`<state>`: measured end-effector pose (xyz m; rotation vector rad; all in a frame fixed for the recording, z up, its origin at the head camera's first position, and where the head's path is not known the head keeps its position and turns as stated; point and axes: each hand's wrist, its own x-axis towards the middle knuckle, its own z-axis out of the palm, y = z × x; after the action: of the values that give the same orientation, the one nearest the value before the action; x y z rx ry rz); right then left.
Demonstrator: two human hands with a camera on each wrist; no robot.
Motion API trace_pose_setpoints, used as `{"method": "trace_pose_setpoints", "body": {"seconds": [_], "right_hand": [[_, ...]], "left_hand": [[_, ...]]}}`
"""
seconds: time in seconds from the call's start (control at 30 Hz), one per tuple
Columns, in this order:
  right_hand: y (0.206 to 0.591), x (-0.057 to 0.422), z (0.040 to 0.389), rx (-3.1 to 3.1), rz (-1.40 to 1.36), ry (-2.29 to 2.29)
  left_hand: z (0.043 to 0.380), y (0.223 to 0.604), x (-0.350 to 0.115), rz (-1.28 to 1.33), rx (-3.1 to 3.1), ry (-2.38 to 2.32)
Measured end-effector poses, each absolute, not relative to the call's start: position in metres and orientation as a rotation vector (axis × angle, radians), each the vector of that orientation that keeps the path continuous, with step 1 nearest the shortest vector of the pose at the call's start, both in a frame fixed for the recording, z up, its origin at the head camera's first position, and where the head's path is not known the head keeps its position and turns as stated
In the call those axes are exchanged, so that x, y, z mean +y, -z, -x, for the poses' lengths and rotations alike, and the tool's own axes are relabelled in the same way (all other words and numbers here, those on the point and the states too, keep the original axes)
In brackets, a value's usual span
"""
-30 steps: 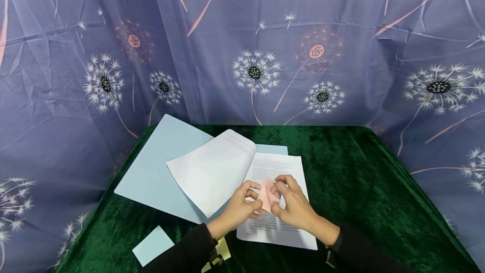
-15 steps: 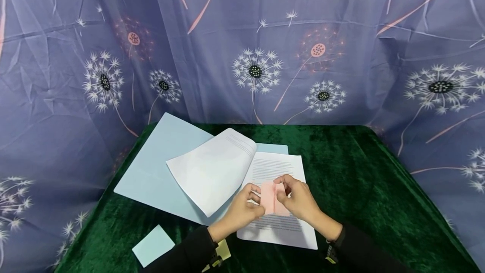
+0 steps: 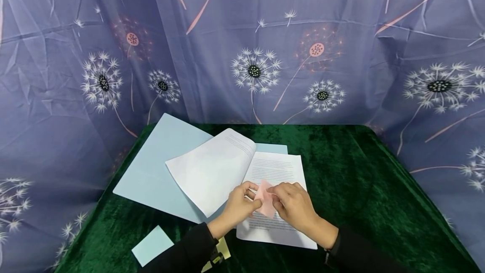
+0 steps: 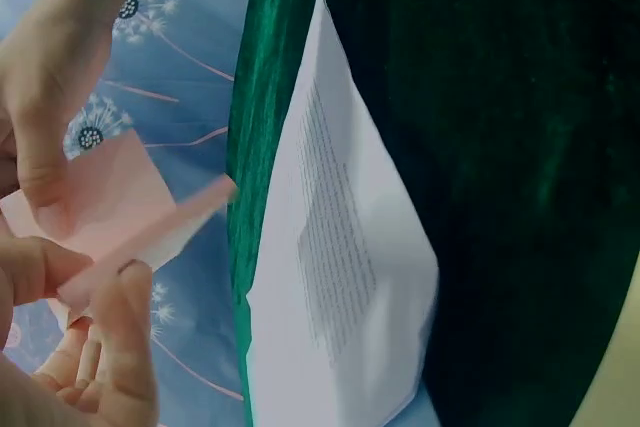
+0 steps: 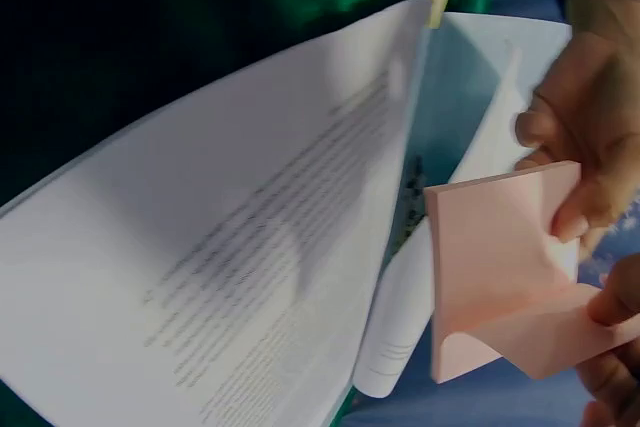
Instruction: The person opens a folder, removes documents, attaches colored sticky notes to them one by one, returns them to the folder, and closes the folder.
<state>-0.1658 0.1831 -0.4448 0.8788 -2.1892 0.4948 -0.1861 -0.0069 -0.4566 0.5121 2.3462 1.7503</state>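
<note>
Head view: grips the pink note pad (image 5: 495, 247) with the left hand (image 3: 238, 204), pinches its lifted sheet (image 5: 535, 335) with the right hand (image 3: 298, 206). Holds both above the open white booklet (image 3: 223, 172).

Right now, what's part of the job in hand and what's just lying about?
Job:
left hand, holding the pad
right hand, pinching the sheet
pink sticky-note pad
its lifted sheet
printed pages underneath, likely

Lying about, as far as I can judge:
pale blue note pad
yellow note paper, partly hidden
light blue folder under the pages, perhaps
</note>
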Motion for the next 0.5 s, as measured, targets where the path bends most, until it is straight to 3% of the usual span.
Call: {"method": "trace_pose_setpoints", "body": {"seconds": [0.5], "right_hand": [[0.4456,0.1832,0.1623,-2.460,-0.559,-0.628]], "left_hand": [[0.1812,0.4547,-0.0069,-0.869,2.982,-1.216]]}}
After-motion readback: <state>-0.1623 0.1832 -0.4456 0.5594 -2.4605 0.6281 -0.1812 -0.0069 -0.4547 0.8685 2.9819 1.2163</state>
